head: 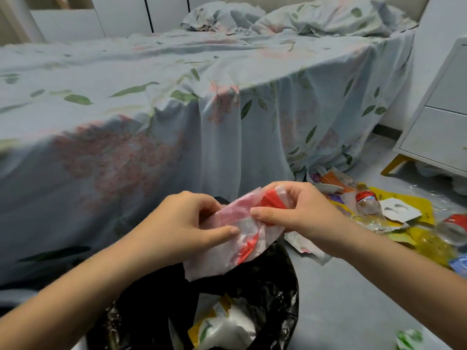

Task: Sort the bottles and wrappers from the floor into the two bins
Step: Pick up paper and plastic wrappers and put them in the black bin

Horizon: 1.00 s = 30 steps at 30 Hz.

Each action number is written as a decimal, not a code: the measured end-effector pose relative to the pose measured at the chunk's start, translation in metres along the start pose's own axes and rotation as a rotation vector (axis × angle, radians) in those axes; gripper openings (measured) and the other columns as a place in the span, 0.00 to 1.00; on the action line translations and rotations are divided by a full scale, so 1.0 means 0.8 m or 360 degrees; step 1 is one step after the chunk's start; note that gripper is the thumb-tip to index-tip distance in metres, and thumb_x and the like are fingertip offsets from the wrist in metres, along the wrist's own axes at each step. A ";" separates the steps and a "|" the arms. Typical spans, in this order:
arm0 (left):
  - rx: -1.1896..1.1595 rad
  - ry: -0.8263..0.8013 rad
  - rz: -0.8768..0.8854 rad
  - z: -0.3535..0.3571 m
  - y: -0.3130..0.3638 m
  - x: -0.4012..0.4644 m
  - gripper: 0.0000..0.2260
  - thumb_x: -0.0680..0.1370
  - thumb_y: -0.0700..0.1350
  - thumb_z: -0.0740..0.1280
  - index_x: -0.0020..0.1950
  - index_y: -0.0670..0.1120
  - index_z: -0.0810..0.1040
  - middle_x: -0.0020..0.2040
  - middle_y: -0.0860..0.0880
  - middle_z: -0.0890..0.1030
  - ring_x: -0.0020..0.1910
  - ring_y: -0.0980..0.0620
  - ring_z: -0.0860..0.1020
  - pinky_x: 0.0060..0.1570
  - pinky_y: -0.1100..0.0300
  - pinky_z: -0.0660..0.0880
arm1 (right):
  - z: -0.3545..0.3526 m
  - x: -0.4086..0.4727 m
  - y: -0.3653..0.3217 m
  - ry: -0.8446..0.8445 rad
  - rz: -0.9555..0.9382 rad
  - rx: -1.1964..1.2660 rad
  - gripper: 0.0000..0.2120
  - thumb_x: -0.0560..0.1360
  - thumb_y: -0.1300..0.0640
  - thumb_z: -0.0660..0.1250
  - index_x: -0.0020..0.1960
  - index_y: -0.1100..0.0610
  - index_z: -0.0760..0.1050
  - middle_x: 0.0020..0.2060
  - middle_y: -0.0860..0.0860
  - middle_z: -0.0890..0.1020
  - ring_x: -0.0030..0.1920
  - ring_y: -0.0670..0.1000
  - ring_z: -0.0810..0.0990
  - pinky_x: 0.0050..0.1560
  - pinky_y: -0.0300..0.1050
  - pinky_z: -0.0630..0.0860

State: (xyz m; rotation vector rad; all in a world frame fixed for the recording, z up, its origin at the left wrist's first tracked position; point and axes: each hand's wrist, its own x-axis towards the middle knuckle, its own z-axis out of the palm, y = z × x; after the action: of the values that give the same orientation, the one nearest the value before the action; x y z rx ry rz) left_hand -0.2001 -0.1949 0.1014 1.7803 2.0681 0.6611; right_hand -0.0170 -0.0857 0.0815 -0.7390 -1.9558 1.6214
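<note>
Both hands hold a crumpled red, pink and white plastic wrapper point(242, 236) above a bin lined with a black bag point(273, 286). My left hand point(187, 221) pinches its left side, and my right hand point(300, 210) grips its upper right end. Inside the bin lie white, green and yellow wrappers point(225, 324). To the right, on the floor, lies a pile of wrappers point(404, 213) with a clear bottle with a red cap point(367, 203) and a second clear bottle with a red label point(453, 227). A second bin is not in sight.
A bed with a floral sheet point(151, 109) fills the left and middle, its sheet hanging to the floor right behind the bin. A white nightstand with yellow legs point(439, 130) stands at the right. A green and white wrapper point(409, 338) lies on the grey floor.
</note>
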 end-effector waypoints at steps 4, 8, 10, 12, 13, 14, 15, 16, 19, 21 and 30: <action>0.0304 0.0276 -0.0029 -0.026 -0.031 -0.009 0.11 0.70 0.55 0.72 0.50 0.53 0.81 0.44 0.59 0.83 0.43 0.63 0.81 0.47 0.63 0.76 | 0.019 0.009 0.000 -0.0033 -0.0409 -0.0821 0.08 0.68 0.51 0.75 0.46 0.51 0.81 0.37 0.49 0.84 0.41 0.47 0.82 0.48 0.47 0.78; 0.0412 0.0134 0.0082 -0.011 -0.056 -0.001 0.12 0.72 0.54 0.71 0.53 0.53 0.81 0.51 0.55 0.81 0.52 0.56 0.79 0.51 0.66 0.69 | 0.074 0.009 0.013 -0.0923 -0.0408 -0.1291 0.10 0.71 0.49 0.73 0.49 0.53 0.80 0.29 0.45 0.74 0.32 0.43 0.72 0.36 0.33 0.68; 0.0488 0.0037 0.0117 0.004 -0.067 0.003 0.14 0.72 0.52 0.71 0.56 0.52 0.80 0.54 0.53 0.79 0.56 0.53 0.77 0.57 0.64 0.69 | 0.103 0.015 0.037 -0.0965 -0.0363 -0.1382 0.12 0.72 0.51 0.72 0.49 0.59 0.79 0.31 0.48 0.74 0.34 0.49 0.73 0.37 0.40 0.69; 0.0589 -0.0015 0.0129 0.015 -0.077 0.006 0.18 0.72 0.52 0.71 0.61 0.52 0.77 0.59 0.52 0.78 0.60 0.50 0.75 0.62 0.58 0.70 | 0.119 0.025 0.061 -0.0913 -0.0208 -0.1501 0.14 0.72 0.51 0.71 0.46 0.62 0.77 0.37 0.57 0.79 0.40 0.57 0.78 0.41 0.45 0.73; 0.0644 -0.0021 0.0118 0.018 -0.079 0.007 0.20 0.73 0.52 0.70 0.64 0.51 0.75 0.61 0.51 0.76 0.62 0.49 0.74 0.63 0.56 0.69 | 0.121 0.030 0.069 -0.0880 -0.0085 -0.1595 0.15 0.72 0.50 0.71 0.47 0.62 0.76 0.42 0.60 0.81 0.44 0.60 0.80 0.43 0.47 0.75; 0.0696 -0.0030 0.0101 0.021 -0.081 0.008 0.22 0.73 0.52 0.69 0.67 0.50 0.73 0.63 0.51 0.75 0.63 0.49 0.72 0.64 0.56 0.68 | 0.120 0.033 0.075 -0.0845 0.0033 -0.1705 0.19 0.72 0.48 0.71 0.50 0.62 0.75 0.47 0.61 0.81 0.49 0.62 0.80 0.46 0.49 0.76; 0.0739 -0.0046 0.0086 0.023 -0.083 0.009 0.24 0.74 0.52 0.68 0.69 0.50 0.71 0.65 0.51 0.74 0.65 0.49 0.71 0.65 0.56 0.68 | 0.117 0.035 0.079 -0.0822 0.0115 -0.1812 0.23 0.71 0.46 0.71 0.55 0.63 0.72 0.52 0.61 0.79 0.53 0.62 0.79 0.49 0.50 0.76; 0.0779 -0.0065 0.0076 0.025 -0.084 0.010 0.25 0.75 0.52 0.68 0.70 0.50 0.69 0.67 0.52 0.72 0.66 0.49 0.69 0.66 0.56 0.67 | 0.114 0.036 0.082 -0.0798 0.0139 -0.1902 0.27 0.70 0.45 0.72 0.59 0.63 0.70 0.56 0.60 0.77 0.55 0.62 0.77 0.51 0.52 0.76; 0.0871 -0.0100 0.0049 0.029 -0.085 0.015 0.25 0.76 0.51 0.66 0.72 0.51 0.65 0.70 0.53 0.69 0.69 0.50 0.67 0.67 0.55 0.67 | 0.102 0.033 0.069 -0.0698 -0.0158 -0.1902 0.23 0.70 0.50 0.71 0.60 0.61 0.71 0.55 0.58 0.78 0.55 0.60 0.78 0.54 0.53 0.77; 0.0889 -0.0069 0.0033 0.030 -0.087 0.017 0.25 0.75 0.51 0.66 0.72 0.51 0.66 0.70 0.52 0.70 0.69 0.49 0.68 0.65 0.53 0.69 | 0.083 0.030 0.047 -0.0574 -0.0450 -0.1544 0.12 0.70 0.55 0.70 0.53 0.56 0.79 0.47 0.52 0.84 0.48 0.50 0.82 0.51 0.44 0.78; 0.0893 0.0006 0.0074 0.047 -0.082 0.041 0.25 0.76 0.48 0.64 0.72 0.55 0.62 0.65 0.52 0.73 0.64 0.47 0.71 0.60 0.51 0.72 | -0.102 0.079 0.197 0.0230 0.0338 -0.1581 0.15 0.71 0.52 0.72 0.55 0.56 0.79 0.49 0.51 0.83 0.49 0.49 0.81 0.50 0.41 0.74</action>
State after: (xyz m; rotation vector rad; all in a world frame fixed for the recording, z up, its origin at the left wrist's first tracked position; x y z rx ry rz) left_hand -0.2403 -0.1649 0.0354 2.1099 2.3806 0.0857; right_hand 0.0070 0.0388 -0.0578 -1.3999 -2.5876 0.5502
